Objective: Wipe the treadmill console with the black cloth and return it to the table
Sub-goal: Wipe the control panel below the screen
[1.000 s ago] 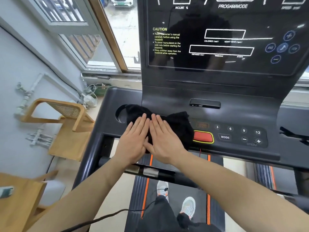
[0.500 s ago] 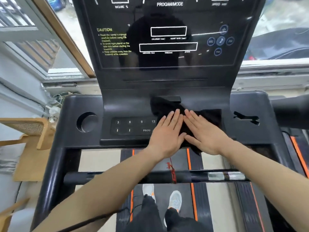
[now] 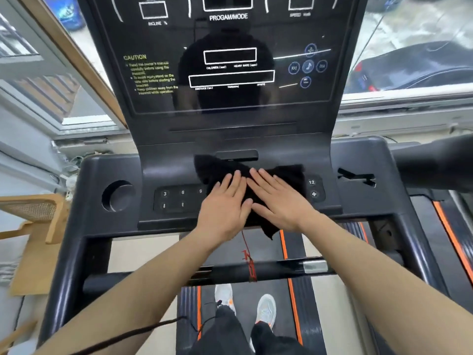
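On the lower control deck of the treadmill console point(image 3: 122, 226), at the middle of its front edge, the black cloth point(image 3: 284, 175) lies spread across the button panel, one corner hanging over that edge toward the belt. The left hand point(image 3: 225, 201) and the right hand point(image 3: 279, 198) rest on it side by side, both flat with fingers extended, palms down, neither one closed around the fabric; thumbs nearly meet. This flat posture appears intended to press a wide area of cloth against the surface, so the deck is rubbed rather than the cloth merely dragged. The cloth covers the central keys; the keys marked 3 and 6 at the left and the 12 key point(image 3: 311, 182) at the right remain exposed. The cup recess point(image 3: 117, 197) near the left corner and the upright display panel point(image 3: 230, 62) are not in contact with the cloth. No table is identifiable with certainty; return is judged outstanding.
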The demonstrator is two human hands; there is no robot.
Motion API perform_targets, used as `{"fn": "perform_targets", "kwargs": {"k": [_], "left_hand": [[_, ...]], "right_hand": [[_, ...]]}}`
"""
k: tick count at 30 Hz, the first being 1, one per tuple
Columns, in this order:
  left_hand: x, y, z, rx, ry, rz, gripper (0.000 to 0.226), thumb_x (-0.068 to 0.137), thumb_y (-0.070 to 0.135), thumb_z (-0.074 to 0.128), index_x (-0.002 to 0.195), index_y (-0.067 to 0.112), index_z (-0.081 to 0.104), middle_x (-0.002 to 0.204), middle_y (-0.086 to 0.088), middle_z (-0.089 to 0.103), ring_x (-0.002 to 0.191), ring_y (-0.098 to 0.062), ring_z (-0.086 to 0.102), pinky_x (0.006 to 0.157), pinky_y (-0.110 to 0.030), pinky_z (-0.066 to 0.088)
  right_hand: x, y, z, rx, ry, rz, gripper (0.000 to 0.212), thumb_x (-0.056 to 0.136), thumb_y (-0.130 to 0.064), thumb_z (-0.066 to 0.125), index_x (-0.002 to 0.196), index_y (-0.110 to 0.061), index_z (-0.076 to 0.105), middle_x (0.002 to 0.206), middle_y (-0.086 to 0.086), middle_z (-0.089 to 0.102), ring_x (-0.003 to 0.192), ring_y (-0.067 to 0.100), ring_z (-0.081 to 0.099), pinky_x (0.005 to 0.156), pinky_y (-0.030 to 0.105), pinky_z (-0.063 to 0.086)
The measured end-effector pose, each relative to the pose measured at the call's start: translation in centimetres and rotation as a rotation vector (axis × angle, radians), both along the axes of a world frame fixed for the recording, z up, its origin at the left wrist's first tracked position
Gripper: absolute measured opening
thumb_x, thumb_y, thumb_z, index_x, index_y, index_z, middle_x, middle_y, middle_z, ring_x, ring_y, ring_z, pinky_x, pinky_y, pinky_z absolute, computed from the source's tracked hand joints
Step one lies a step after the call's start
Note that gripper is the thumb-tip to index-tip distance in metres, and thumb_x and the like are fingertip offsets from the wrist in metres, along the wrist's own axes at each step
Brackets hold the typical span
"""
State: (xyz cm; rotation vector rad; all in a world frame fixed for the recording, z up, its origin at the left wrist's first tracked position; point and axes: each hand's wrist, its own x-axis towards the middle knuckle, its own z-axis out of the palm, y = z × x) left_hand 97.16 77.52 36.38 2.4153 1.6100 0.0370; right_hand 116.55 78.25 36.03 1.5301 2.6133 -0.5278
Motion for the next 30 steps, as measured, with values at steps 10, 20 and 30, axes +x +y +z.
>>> {"fn": "perform_targets", "kwargs": {"k": [10, 20, 30], "left_hand": [[5.7, -2.9, -1.7, 0.069, 0.09, -0.397, 0.059, 0.099, 0.025, 0.045, 0.153, 0.002, 0.036, 0.16, -0.018, 0.033, 0.146, -0.033, 0.035, 0.119, -0.045, 0.031], [12.8, 1.6, -0.7, 0.018, 0.035, -0.239, 0.06, 0.106, 0.029, 0.03, 0.161, 0.013, 0.012, 0.169, -0.005, 0.005, 0.155, -0.024, 0.006, 0.125, -0.041, 0.009], [5.2, 1.7, -1.6, 0.053, 0.034, -0.316, 0.059, 0.104, 0.034, 0.026, 0.158, 0.009, 0.026, 0.165, -0.009, 0.022, 0.152, -0.022, 0.023, 0.123, -0.038, 0.021]], "right_hand": [[6.5, -7.8, -1.6, 0.03, -0.105, -0.185, 0.077, 0.098, -0.057, 0.018, 0.156, -0.013, -0.006, 0.165, 0.006, -0.014, 0.153, 0.022, -0.015, 0.124, 0.039, 0.002], [9.7, -3.2, -1.1, 0.038, -0.126, -0.386, 0.082, 0.094, -0.058, 0.0, 0.159, -0.008, -0.001, 0.167, 0.012, -0.014, 0.154, 0.024, -0.016, 0.126, 0.041, -0.001], [5.8, -2.1, -1.1, 0.089, -0.084, -0.194, 0.081, 0.097, -0.063, 0.006, 0.16, -0.013, -0.001, 0.168, 0.005, -0.011, 0.154, 0.018, -0.013, 0.127, 0.04, 0.002]]}}
